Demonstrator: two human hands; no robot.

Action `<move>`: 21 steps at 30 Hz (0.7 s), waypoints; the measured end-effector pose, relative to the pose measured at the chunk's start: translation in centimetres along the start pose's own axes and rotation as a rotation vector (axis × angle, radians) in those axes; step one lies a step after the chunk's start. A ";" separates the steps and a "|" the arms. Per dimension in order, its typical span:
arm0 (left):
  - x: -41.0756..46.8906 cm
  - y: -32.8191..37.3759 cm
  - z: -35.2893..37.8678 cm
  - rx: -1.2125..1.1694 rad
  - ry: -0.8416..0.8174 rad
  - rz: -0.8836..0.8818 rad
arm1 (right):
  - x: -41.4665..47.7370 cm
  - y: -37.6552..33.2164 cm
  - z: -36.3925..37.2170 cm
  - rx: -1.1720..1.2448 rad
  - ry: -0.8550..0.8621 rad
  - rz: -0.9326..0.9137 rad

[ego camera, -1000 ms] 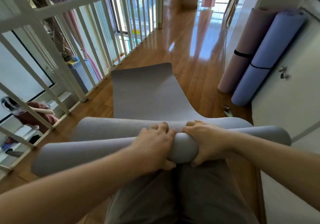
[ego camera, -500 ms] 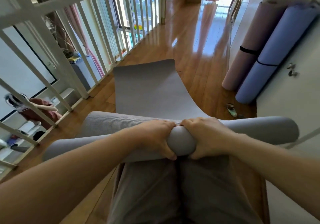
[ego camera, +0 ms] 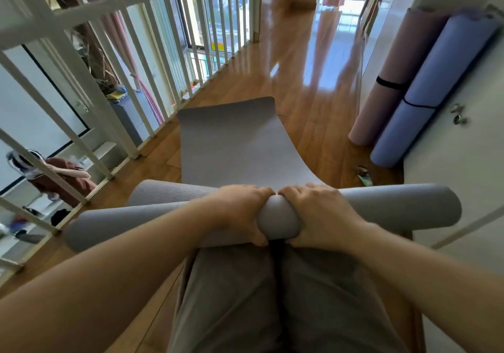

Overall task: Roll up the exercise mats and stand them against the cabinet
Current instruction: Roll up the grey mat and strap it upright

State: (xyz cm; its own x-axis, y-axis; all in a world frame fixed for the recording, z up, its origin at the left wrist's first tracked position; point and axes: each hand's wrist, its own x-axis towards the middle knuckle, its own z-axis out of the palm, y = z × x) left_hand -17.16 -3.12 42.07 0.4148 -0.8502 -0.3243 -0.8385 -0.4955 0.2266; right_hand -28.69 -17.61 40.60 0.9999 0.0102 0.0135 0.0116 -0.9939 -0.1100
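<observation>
Head view, left to right. A white railing (ego camera: 81,60) with slanted bars borders the left edge of the wooden floor (ego camera: 300,74); a lower level shows through the bars, blurred.

The grey mat (ego camera: 229,145) is partly rolled. Its rolled part (ego camera: 131,224) runs crosswise in front of the person's grey trousers (ego camera: 272,298), with the left end near the railing and the right end in front of the cabinet. The ribbed underside shows just behind the left half of the roll. The unrolled part extends away from the roll and down to the floor, where its far edge, with rounded corners, lies flat.

The left hand (ego camera: 240,210) grips the roll near its middle, with the fingers curled over the top and the thumb beneath the near side. The right hand (ego camera: 319,210) grips the roll just beside it in the same manner. The fingertips of the two hands almost meet at the top of the roll, and a short bare stretch of roll shows between the palms.

On the right, a small object (ego camera: 364,175) lies on the floor, too blurred to identify. A rolled pink mat (ego camera: 387,52) with a black strap (ego camera: 388,82) stands tilted beside a rolled lavender mat (ego camera: 436,74), which has its own dark strap (ego camera: 420,104). The lavender mat leans against the white cabinet (ego camera: 463,167); metal knobs (ego camera: 458,114) show on the cabinet door.
</observation>
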 end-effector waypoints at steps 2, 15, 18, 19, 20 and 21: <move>0.5 -0.2 -0.8 -0.095 -0.056 -0.018 | 1.2 0.6 -1.1 0.024 -0.119 0.002; -2.1 2.0 -0.1 0.222 0.333 -0.058 | 2.6 1.2 -3.9 0.028 -0.248 -0.065; -4.6 2.9 -0.5 0.208 0.347 -0.002 | 0.8 0.0 -5.9 0.042 -0.293 -0.109; -5.5 3.1 -0.1 0.214 0.347 0.023 | -0.1 -0.6 -5.9 0.040 -0.305 -0.119; -6.2 3.5 0.5 0.233 0.338 0.043 | -1.0 -1.2 -5.6 0.039 -0.307 -0.123; -6.7 3.8 1.4 0.262 0.312 0.049 | -1.9 -1.7 -4.9 0.044 -0.305 -0.117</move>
State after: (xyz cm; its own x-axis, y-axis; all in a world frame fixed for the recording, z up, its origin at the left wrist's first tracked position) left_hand -23.65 0.97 43.81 0.4253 -0.9049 -0.0161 -0.9050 -0.4250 -0.0200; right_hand -30.65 -16.48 45.59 0.9492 0.1635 -0.2690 0.1209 -0.9784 -0.1678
